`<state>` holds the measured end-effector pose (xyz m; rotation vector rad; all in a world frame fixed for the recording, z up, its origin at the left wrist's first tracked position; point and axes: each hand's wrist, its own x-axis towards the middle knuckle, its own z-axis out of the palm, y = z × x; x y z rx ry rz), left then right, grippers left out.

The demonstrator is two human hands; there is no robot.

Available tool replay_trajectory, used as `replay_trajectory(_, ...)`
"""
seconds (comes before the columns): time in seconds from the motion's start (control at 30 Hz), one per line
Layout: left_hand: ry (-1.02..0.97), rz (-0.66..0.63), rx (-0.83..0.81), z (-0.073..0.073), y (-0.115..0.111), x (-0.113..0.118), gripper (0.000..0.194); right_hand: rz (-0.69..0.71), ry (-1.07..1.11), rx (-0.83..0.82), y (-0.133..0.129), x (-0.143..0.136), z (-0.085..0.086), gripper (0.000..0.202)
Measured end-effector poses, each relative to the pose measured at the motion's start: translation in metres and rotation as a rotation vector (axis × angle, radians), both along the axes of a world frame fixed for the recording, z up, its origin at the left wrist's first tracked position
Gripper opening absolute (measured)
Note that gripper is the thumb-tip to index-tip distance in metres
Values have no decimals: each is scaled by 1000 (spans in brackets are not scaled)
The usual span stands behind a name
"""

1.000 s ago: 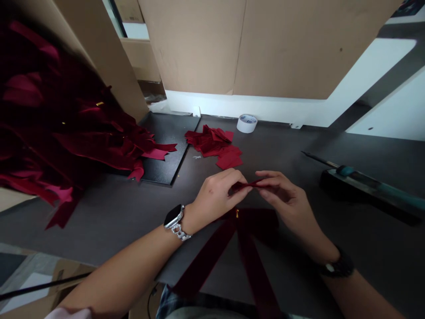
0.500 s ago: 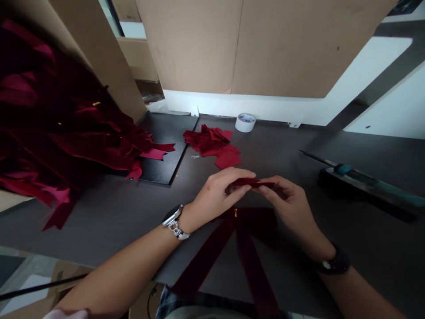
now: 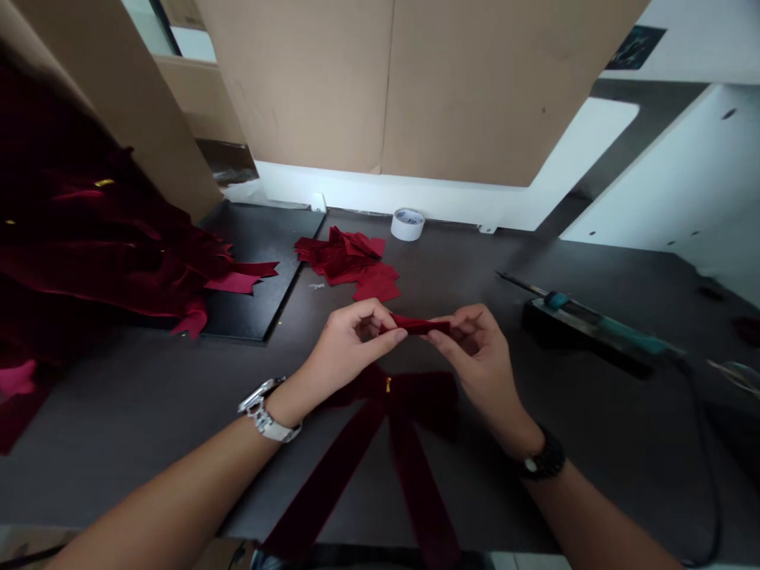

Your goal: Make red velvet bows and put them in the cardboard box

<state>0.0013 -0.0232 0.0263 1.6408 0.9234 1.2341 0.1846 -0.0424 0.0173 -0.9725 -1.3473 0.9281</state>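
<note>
1. One dark tabletop (image 3: 202,412) spans the scene, its near edge crossed by two forearms.
2. One heap of red ribbons (image 3: 119,273) spills at left over one black board (image 3: 267,241); the overlapping pieces cannot be counted.
3. One dark red bow (image 3: 423,392) lies below the hands, its two tails reaching the tabletop's near edge.
4. Two hands work above the bow. The left hand (image 3: 341,348) pinches one end of a folded red strip (image 3: 420,325) between thumb and fingers; the right hand (image 3: 484,364) pinches the other. Each grip is pressed together on the fabric, its middle spanning the gap between them.
5. One teal iron (image 3: 599,323) sits on one black block (image 3: 585,344), with a gap of tabletop between it and the right hand.
6. One pile of red patches (image 3: 374,281), too overlapped to count, sits beyond the left hand, beside the board's right edge.
7. One tape roll (image 3: 408,226) stands near the tabletop's far edge.
8. One gold clasp (image 3: 388,385) marks the bow's center.
</note>
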Motion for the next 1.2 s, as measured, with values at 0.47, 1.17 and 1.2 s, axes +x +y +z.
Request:
replay_trajectory(0.47,140,84,88,-1,-5,1,17,27,-85,79,1,0,5,5)
replay_trajectory(1.17,262,18,132,0,-2,-1,17,-64,-29,16,4,4,2,16)
replay_trajectory(1.2,250,18,105,0,-1,-1,18,-63,-23,9,4,4,2,16)
